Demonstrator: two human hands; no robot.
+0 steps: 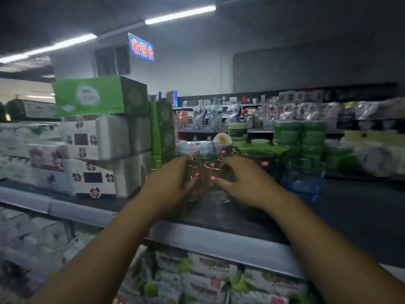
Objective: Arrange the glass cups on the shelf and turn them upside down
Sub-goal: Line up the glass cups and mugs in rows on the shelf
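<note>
Glass cups [210, 178] mid-frame on dark shelf [350, 211]: rigid, slick, breakable. Your left hand [173, 183] and right hand [243, 183] curl fingers round walls of front pair. Grip mid-wall, not rim.

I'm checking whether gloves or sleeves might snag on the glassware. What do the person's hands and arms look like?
Both the left hand and the right hand are bare, with no gloves. Both forearms are uncovered; no sleeves, watch or bracelet show. The picture is too blurred to rule out rings.
</note>
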